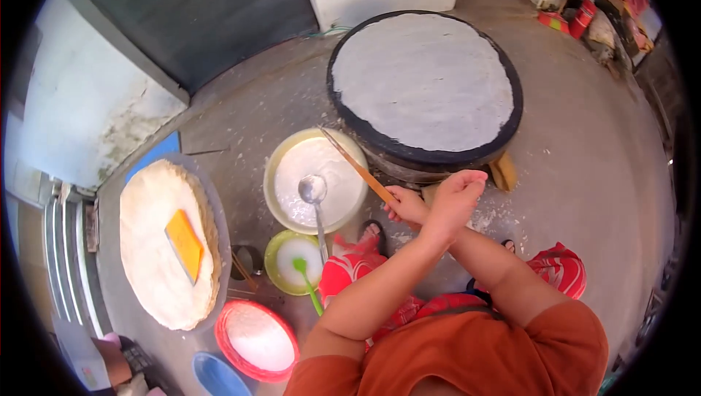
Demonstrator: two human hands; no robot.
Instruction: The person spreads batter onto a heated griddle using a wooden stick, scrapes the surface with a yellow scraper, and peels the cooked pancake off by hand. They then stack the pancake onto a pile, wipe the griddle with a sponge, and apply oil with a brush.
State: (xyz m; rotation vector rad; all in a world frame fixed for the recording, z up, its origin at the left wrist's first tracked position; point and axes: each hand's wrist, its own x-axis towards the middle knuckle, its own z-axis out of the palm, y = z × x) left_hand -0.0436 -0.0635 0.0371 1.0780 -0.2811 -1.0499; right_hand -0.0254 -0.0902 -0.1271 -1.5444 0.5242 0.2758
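My forearms cross, the left lying over the right. My right hand (pixel 407 206) grips the handle of a long wooden spatula (pixel 369 180), whose thin end lies over the rim of a cream bowl of white batter (pixel 292 170). My left hand (pixel 456 199) is just right of it, fingers curled together, with nothing visible in them. Beyond both hands, a pale layer of batter (pixel 423 82) covers most of a round black griddle (pixel 352 122). A metal ladle (pixel 312 189) rests in the batter bowl.
A green brush (pixel 301 266) stands in a small green bowl (pixel 273 270). Red (pixel 294 327) and blue (pixel 219 375) basins sit at the lower left. An orange scraper (pixel 184 245) lies on stacked flatbreads (pixel 146 279). Yellow blocks (pixel 503 172) touch the griddle's base.
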